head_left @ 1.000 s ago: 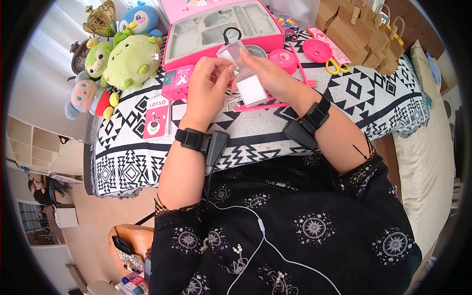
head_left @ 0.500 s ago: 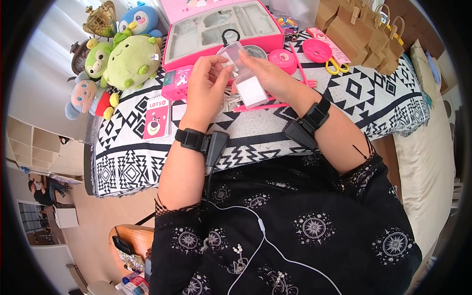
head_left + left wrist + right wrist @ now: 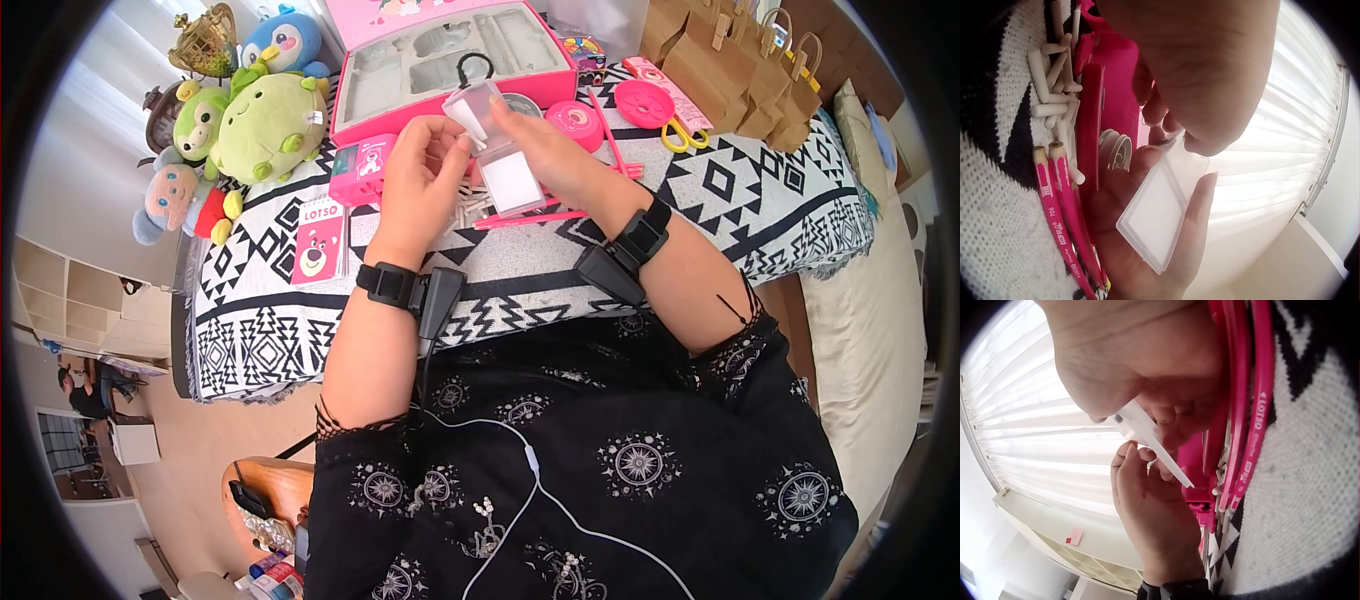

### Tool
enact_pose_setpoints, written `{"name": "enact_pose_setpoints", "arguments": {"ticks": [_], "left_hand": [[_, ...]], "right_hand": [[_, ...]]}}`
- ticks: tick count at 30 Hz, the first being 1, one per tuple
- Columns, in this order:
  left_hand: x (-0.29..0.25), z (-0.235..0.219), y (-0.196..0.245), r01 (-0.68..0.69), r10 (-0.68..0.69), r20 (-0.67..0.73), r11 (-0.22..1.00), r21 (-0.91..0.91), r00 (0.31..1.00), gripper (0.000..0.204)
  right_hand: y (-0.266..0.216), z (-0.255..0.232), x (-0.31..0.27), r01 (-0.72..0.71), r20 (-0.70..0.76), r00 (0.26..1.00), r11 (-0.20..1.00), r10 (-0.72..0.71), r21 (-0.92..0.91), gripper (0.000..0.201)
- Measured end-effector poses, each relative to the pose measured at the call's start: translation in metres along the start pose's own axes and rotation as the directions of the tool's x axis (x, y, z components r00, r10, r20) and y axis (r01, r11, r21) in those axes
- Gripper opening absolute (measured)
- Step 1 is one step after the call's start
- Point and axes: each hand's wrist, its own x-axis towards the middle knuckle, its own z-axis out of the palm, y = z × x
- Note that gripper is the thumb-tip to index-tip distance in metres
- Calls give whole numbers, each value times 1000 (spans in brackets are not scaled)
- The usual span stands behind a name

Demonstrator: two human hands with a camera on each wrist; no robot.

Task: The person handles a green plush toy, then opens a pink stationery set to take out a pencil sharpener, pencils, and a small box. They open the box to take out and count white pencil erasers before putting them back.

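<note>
A clear plastic case [image 3: 512, 184] stands opened out, one half above the other, with a white rectangle in its lower half. My right hand [image 3: 562, 158] holds it at the hinge side, thumb over the upper half. The fingertips of my left hand [image 3: 425, 175] pinch a small white stick [image 3: 479, 143] at the upper half. In the left wrist view, the case [image 3: 1155, 209] rests between the fingers and thumb of my right hand [image 3: 1141, 256]; the stick is hidden there. The right wrist view shows the case [image 3: 1163, 456] nearly edge-on, above my left hand [image 3: 1154, 515].
Loose white sticks [image 3: 470, 207] and pink pencils [image 3: 530, 218] lie below the case. Around them are a pink box [image 3: 360, 172], a Lotso notebook [image 3: 318, 245], a large pink box [image 3: 455, 100], yellow-handled scissors [image 3: 685, 137], paper bags [image 3: 735, 85] and plush toys [image 3: 268, 125].
The upper half of the case and the black loop beside it have shifted slightly. My left fingers have moved a little at the case; both arms stay almost in place.
</note>
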Motion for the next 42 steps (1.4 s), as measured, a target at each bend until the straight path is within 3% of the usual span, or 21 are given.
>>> {"name": "enact_pose_setpoints", "arguments": {"ticks": [2, 4, 14, 17, 19, 22, 26, 28, 42], "left_hand": [[-1, -1, -4, 38, -37, 15, 998, -58, 999, 12], [0, -4, -10, 11, -24, 158, 997, 79, 987, 14], [-1, -3, -5, 39, -58, 186, 994, 103, 981, 17], [-1, -3, -6, 119, -178, 249, 965, 233, 952, 16], [-1, -3, -2, -49, -96, 311, 902, 429, 946, 12], [-3, -2, -3, -156, -6, 325, 870, 467, 946, 14], [-2, -4, 2, -157, -35, 388, 878, 452, 921, 14], [-2, -4, 3, -4, -174, 407, 917, 399, 897, 13], [-4, -2, -8, -34, -107, 365, 932, 361, 925, 11]], "right_hand": [[0, -3, 1, 78, -32, 996, 997, -77, 15, 61], [-1, -5, 1, 79, -75, 994, 997, -77, 20, 60], [4, -10, 7, 93, -143, 986, 994, -84, 59, 60], [2, -11, 5, 114, -91, 990, 990, -107, 79, 65], [-1, -8, 3, 113, -102, 989, 988, -103, 105, 64], [0, -9, 3, 112, -113, 989, 986, -98, 122, 63], [3, -12, 5, 120, -107, 988, 988, -110, 93, 63], [2, -11, 5, 115, -114, 988, 989, -104, 91, 63], [2, -10, 5, 123, -116, 987, 987, -111, 102, 64]]}}
